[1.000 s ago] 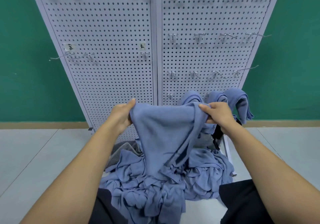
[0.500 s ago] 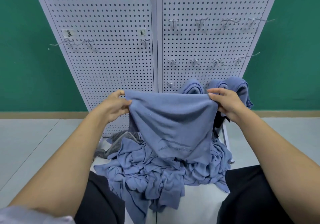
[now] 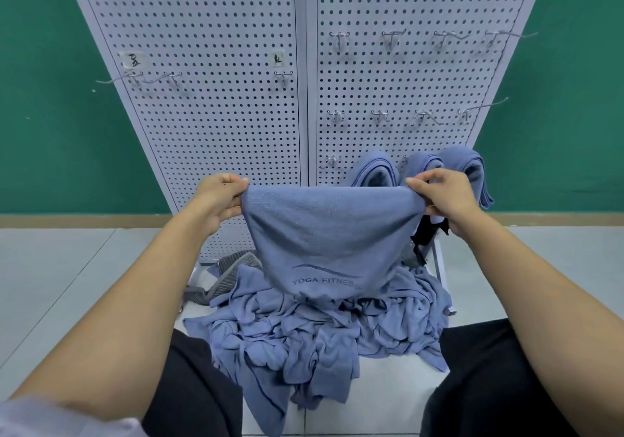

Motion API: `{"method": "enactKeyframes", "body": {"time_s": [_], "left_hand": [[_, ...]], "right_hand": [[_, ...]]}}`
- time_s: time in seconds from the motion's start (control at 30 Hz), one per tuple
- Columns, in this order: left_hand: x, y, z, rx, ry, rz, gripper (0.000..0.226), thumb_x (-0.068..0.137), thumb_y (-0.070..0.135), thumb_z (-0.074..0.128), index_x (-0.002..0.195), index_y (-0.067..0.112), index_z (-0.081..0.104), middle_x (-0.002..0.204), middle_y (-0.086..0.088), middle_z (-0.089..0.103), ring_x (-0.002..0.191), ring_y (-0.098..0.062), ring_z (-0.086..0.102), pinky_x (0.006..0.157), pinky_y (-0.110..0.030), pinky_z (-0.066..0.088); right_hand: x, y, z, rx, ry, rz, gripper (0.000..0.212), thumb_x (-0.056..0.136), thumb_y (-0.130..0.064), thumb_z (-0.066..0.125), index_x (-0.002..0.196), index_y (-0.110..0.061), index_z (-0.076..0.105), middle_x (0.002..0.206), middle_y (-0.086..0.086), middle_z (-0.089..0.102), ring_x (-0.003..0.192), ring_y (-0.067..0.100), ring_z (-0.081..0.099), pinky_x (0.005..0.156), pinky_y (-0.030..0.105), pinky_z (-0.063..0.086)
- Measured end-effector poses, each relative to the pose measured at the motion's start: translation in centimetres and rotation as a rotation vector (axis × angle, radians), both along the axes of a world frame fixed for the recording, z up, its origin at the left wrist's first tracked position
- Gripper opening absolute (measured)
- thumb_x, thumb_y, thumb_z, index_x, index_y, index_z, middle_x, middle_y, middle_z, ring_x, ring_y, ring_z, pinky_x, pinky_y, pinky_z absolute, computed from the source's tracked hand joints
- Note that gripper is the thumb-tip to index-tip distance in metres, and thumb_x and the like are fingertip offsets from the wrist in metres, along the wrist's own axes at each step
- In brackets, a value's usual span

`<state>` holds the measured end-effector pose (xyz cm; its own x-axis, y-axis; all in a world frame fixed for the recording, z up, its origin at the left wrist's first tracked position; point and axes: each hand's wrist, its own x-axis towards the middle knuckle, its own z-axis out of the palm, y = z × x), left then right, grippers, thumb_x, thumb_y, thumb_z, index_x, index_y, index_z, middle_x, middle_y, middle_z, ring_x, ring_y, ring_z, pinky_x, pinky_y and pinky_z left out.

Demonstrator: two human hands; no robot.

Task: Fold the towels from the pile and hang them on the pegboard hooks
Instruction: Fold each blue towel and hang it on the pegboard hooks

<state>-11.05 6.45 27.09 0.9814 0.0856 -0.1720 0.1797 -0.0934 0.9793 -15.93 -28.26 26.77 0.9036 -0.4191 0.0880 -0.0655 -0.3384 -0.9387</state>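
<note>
Left hand (image 3: 221, 195) and right hand (image 3: 442, 193) each pinch a top corner of blue towel (image 3: 329, 234), printed "YOGA FITNESS", over pile (image 3: 320, 332). Far: pegboard (image 3: 236, 65), two handwritten labels (image 3: 132, 59), illegible; folded towels (image 3: 467, 166) apparently hooked, right.

Towel (image 3: 331, 234), stretched flat at centre: dark print "YOGA FITNESS" in capitals near lower edge, final letters curving into fold. Two thin curved swoosh lines sit just above words.

Pegboard (image 3: 216, 31), left panel, far: two small pale labels at same height.
Left label (image 3: 134, 60): one dark handwritten character, too blurred to read.
Right label (image 3: 278, 58), near panel's right edge: one handwritten character, resembles "红", not certain.
</note>
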Motion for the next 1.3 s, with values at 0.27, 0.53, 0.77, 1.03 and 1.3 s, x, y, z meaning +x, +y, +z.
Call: {"method": "enactKeyframes", "body": {"time_s": [0.27, 0.53, 0.77, 1.03, 1.3], "left_hand": [[-0.7, 0.6, 0.8, -0.021, -0.075, -0.095, 0.020, 0.085, 0.000, 0.065, 0.100, 0.012, 0.068, 0.093, -0.001, 0.066, 0.080, -0.010, 0.059, 0.073, -0.021, 0.052], [-0.2, 1.4, -0.5, 0.564, -0.233, -0.136, 0.011, 0.090, 0.002, 0.059, 0.090, 0.005, 0.070, 0.081, -0.012, 0.059, 0.076, -0.021, 0.048, 0.073, -0.034, 0.043], [-0.4, 2.8, 0.2, 0.018, -0.094, -0.147, 0.019, 0.094, 0.019, 0.057, 0.079, 0.007, 0.059, 0.077, -0.001, 0.062, 0.078, -0.014, 0.058, 0.081, -0.024, 0.052], [0.3, 2.6, -0.3, -0.504, 0.293, -0.031, 0.010, 0.093, 0.018, 0.057, 0.089, 0.012, 0.063, 0.066, 0.001, 0.071, 0.062, -0.009, 0.067, 0.058, -0.021, 0.055], [-1.7, -4.6, 1.4, -0.390, 0.039, -0.118, 0.010, 0.087, 0.010, 0.065, 0.094, 0.003, 0.065, 0.083, -0.011, 0.072, 0.075, -0.018, 0.070, 0.064, -0.026, 0.059]], "right_hand": [[-0.4, 0.4, 1.2, 0.175, 0.075, 0.294, 0.024, 0.083, -0.008, 0.071, 0.105, -0.017, 0.066, 0.091, -0.007, 0.059, 0.081, 0.006, 0.055, 0.078, 0.021, 0.046], [-0.1, 0.6, 0.5, -0.587, 0.069, 0.224, 0.013, 0.088, -0.010, 0.065, 0.099, -0.006, 0.072, 0.071, -0.004, 0.058, 0.064, 0.005, 0.047, 0.057, 0.013, 0.036], [-0.5, -0.5, 0.9, -0.067, 0.037, 0.197, 0.028, 0.080, -0.029, 0.076, 0.066, -0.009, 0.062, 0.071, 0.008, 0.062, 0.071, 0.020, 0.056, 0.075, 0.034, 0.051], [-0.1, 0.5, 1.5, 0.721, 0.202, 0.234, 0.007, 0.090, -0.016, 0.063, 0.088, -0.010, 0.066, 0.059, -0.002, 0.065, 0.054, 0.008, 0.063, 0.055, 0.019, 0.055], [-0.3, 6.0, 1.9, 0.513, 0.067, 0.257, 0.005, 0.085, -0.012, 0.070, 0.088, -0.009, 0.068, 0.072, 0.003, 0.067, 0.060, 0.009, 0.064, 0.066, 0.021, 0.058]]}}
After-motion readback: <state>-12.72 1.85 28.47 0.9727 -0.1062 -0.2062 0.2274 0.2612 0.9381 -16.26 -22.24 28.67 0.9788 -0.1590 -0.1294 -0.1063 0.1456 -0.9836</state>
